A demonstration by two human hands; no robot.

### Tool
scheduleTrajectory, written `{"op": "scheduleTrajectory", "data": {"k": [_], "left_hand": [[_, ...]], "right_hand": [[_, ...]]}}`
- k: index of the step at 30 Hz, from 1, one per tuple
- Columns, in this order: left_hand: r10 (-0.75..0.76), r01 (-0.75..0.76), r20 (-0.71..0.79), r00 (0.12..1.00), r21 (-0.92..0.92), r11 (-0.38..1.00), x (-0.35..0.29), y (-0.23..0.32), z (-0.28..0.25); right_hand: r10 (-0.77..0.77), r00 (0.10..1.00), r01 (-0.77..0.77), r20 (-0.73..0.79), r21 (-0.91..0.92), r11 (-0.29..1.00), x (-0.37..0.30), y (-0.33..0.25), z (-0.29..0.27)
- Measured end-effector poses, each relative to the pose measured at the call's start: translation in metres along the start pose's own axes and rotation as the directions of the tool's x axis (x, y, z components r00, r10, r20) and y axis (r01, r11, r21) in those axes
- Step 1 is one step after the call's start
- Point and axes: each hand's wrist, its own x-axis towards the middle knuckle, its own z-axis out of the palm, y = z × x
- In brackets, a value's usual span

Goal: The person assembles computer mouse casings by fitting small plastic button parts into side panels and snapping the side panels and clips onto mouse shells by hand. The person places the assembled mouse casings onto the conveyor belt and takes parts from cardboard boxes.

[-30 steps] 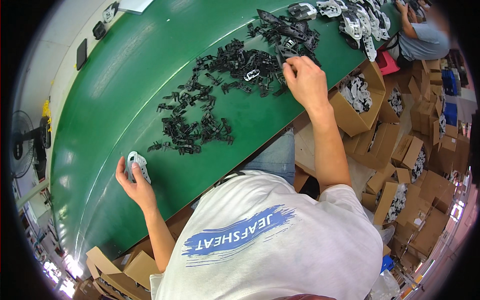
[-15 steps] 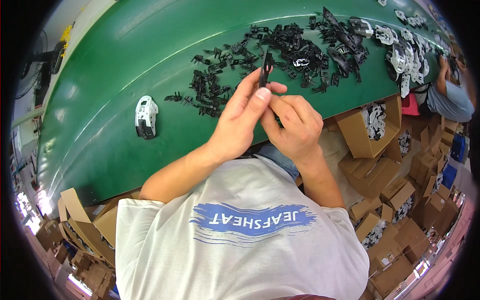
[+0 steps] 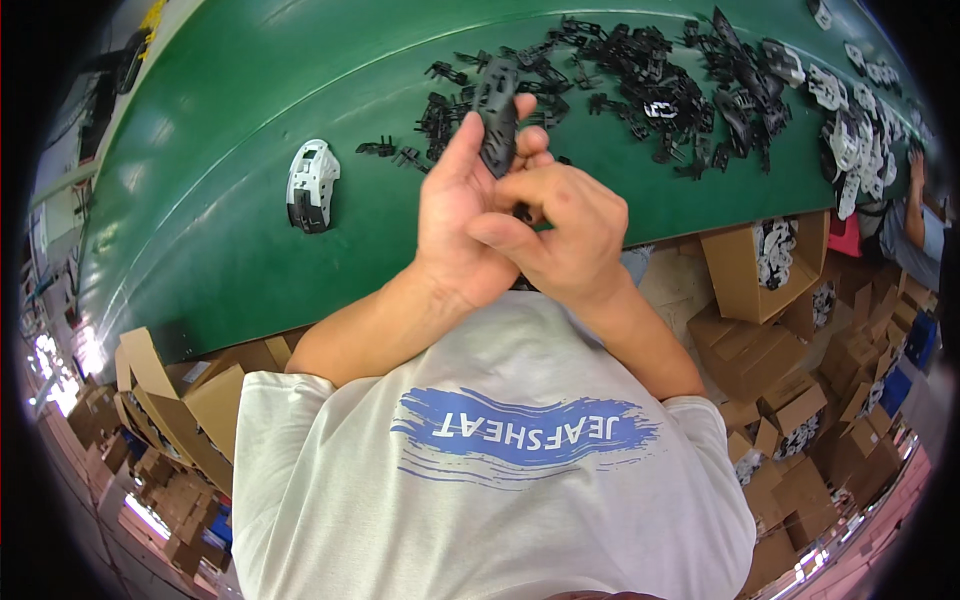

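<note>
Both hands clamped on one black plastic part, head view.

Left hand (image 3: 462, 225) and right hand (image 3: 560, 235) grip the black part (image 3: 497, 112) upright above the green table (image 3: 230, 120); white-and-black piece (image 3: 311, 186) lies left, loose black parts (image 3: 640, 85) behind.

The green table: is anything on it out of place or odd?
Only mildly: one white-and-black moulded plastic shell lies alone on the green table, apart from the heap of small black plastic parts. Both hands, left and right, hold a long black plastic piece.
</note>
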Motion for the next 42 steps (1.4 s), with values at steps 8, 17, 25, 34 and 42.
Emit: {"op": "scheduleTrajectory", "data": {"k": [8,17,25,34,42], "left_hand": [[0.098,-0.105,0.093,0.991,0.079,0.991,-0.002,0.029,0.002],[0.081,-0.088,0.035,0.996,0.501,0.861,-0.007,0.019,-0.002],[0.071,-0.126,0.111,0.991,0.638,0.76,-0.019,0.012,-0.008],[-0.056,-0.08,0.156,0.986,0.743,0.665,-0.023,0.017,-0.012],[0.092,-0.199,0.178,0.98,0.813,0.547,-0.024,0.005,-0.015]], "right_hand": [[0.415,0.872,-0.489,0.26,0.42,0.765,-0.015,-0.001,-0.019],[0.688,0.678,-0.566,0.257,0.78,0.267,-0.005,0.002,-0.039],[0.679,0.701,-0.574,0.217,0.737,0.357,0.002,0.008,-0.042],[0.633,0.77,-0.56,0.083,0.563,0.607,0.008,0.016,-0.057],[0.604,0.796,-0.519,0.031,0.547,0.657,0.006,0.007,-0.061]]}}
